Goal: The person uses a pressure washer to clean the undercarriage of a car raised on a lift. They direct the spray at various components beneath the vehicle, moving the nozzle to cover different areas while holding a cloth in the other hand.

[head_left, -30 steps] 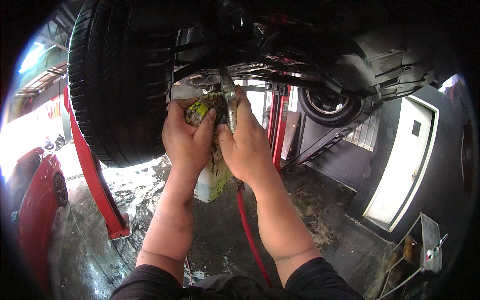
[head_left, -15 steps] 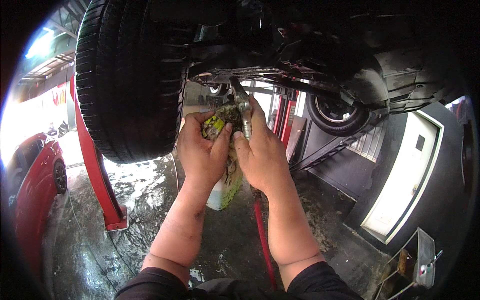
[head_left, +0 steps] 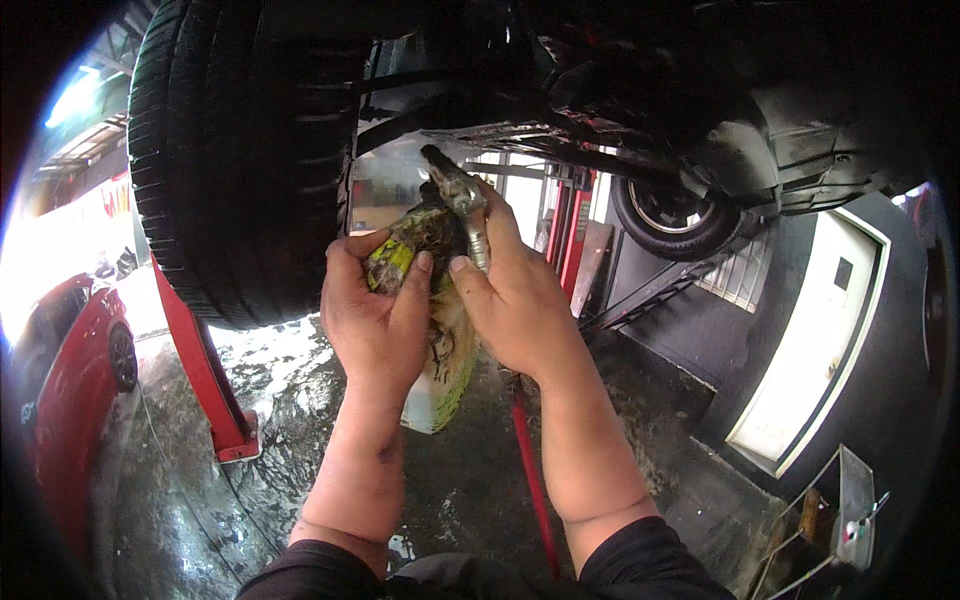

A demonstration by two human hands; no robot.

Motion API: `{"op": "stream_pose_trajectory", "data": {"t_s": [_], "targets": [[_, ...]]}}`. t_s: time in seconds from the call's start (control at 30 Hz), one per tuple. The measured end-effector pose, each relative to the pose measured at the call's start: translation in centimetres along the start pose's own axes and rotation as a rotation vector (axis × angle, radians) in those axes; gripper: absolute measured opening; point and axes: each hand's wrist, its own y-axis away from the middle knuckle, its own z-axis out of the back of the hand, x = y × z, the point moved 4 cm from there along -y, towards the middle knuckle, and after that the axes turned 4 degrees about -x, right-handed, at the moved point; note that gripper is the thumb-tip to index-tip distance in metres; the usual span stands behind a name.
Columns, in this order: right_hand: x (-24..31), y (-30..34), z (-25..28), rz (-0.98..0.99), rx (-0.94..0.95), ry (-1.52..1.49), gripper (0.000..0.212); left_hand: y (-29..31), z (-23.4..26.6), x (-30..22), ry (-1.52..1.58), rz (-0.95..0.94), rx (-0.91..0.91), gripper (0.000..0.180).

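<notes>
Both my hands are raised in front of me below a lifted car. My left hand [head_left: 375, 315] is closed on a grimy yellow-green cloth [head_left: 398, 250], its thumb pressed over the front. A stained, paler part of the cloth hangs down between my wrists. My right hand [head_left: 515, 300] grips a metal spray gun [head_left: 462, 195] just beside the cloth. Its dark nozzle tilts up and to the left, toward the tyre's inner side, and faint mist shows around the tip. Below my right hand hangs a red hose [head_left: 530, 460]; its join to the gun is hidden.
A large black tyre [head_left: 240, 190] hangs close on the left, with the car's dark underbody [head_left: 600, 90] overhead. Red lift posts [head_left: 215, 390] stand left and behind. A red car [head_left: 75, 380] is at far left, a white door [head_left: 810, 345] and metal cart [head_left: 850, 510] at right. The floor [head_left: 270, 480] is wet.
Both hands have shifted slightly left with the cloth and spray gun. The gun's nozzle leans further left, and mist is now visible near it.
</notes>
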Motion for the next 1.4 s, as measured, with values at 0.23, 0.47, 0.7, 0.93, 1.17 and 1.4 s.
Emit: {"op": "stream_pose_trajectory", "data": {"t_s": [0.23, 0.47, 0.7, 0.93, 1.17, 1.4], "targets": [[1.2, 0.2, -0.7, -0.058, -0.01, -0.065, 0.071, -0.7, 1.1, -1.2, -0.064, -0.1, 0.004, 0.034], [1.7, 0.0, -0.8, 0.19, -0.231, 0.055, 0.074, -1.9, -0.5, -0.9, 0.101, -0.136, -0.024, 0.035], [2.4, -0.3, -0.9, 0.364, -0.367, 0.06, 0.075, -2.6, -0.7, -1.1, 0.143, -0.161, -0.046, 0.037], [4.0, 0.6, -0.7, 0.215, -0.284, 0.016, 0.072, -2.5, 0.6, -0.8, 0.202, -0.137, 0.008, 0.036], [4.2, 2.6, -1.0, -0.085, -0.089, 0.04, 0.073, -1.1, 1.8, 0.3, 0.099, 0.001, 0.132, 0.032], [2.8, 6.7, -0.7, -0.274, -0.087, -0.037, 0.073, 0.7, 2.4, 3.2, 0.208, 0.066, 0.277, 0.035]]}}
